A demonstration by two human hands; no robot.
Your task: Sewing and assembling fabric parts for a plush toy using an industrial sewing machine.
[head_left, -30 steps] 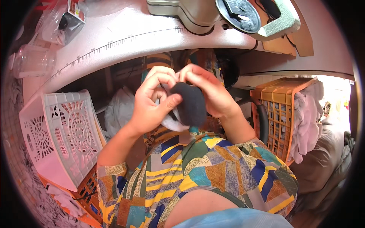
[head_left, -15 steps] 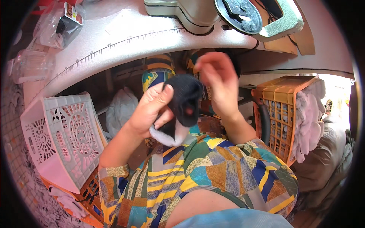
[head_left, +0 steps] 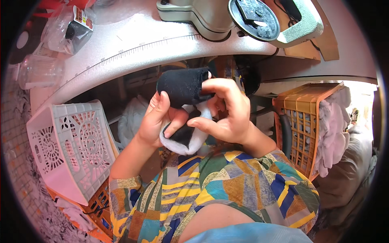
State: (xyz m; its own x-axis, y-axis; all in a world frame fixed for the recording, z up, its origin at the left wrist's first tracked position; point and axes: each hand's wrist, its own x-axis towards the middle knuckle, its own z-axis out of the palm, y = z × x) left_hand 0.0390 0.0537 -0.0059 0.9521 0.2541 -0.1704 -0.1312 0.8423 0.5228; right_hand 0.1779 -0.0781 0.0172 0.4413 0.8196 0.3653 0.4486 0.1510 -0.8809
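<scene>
I hold a black knitted sock-like fabric piece (head_left: 178, 83) above my lap, with a white fabric part (head_left: 178, 146) looping below it around a dark inner section. My left hand (head_left: 156, 121) grips the piece from the left, thumb up along the black fabric and fingers curled into the white part. My right hand (head_left: 229, 115) grips it from the right, index finger hooked over the black piece's edge and thumb near the white fabric. The fingertips inside the folds are hidden.
A white table (head_left: 101, 52) with a printed scale carries a machine (head_left: 198, 18) with a round dial, clear jars (head_left: 38, 71) and plastic bags. A white basket (head_left: 85, 141) stands at left, an orange crate (head_left: 296, 129) of white textiles at right, a pale cloth bundle (head_left: 133, 117) underneath.
The black piece has turned sideways and moved up. My right hand, lifted away half a second ago, has come back onto the piece and holds it; the white part shows more below.
</scene>
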